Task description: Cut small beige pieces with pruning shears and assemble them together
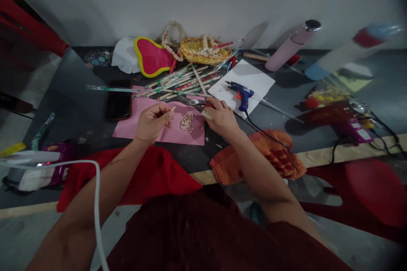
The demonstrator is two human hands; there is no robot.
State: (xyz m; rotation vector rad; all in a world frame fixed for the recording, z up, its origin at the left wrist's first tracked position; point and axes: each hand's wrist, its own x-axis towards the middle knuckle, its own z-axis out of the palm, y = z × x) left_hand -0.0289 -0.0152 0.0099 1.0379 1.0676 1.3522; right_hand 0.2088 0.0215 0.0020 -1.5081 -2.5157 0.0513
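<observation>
My left hand (153, 122) is closed in a pinch on a short pale stick piece (172, 109), held above a pink paper sheet (133, 129). My right hand (222, 120) is curled over the red-handled end of cutting pliers (192, 101), whose metal jaws point left; the palm hides most of the handles. Something pale shows beneath its thumb, too covered to name. Between both hands, a small pile of cut stick pieces (187, 122) lies on the pink paper. Behind them, several wooden sticks (181, 80) in printed clear wrappers lie crisscrossed.
A blue glue gun (242, 94) lies on white paper (244, 72), its cord trailing across an orange towel (267, 152). A phone (118, 103) lies left. At the back stand a yellow basket (190, 53) and pink flask (291, 46). A white cable (98, 203) crosses my left forearm.
</observation>
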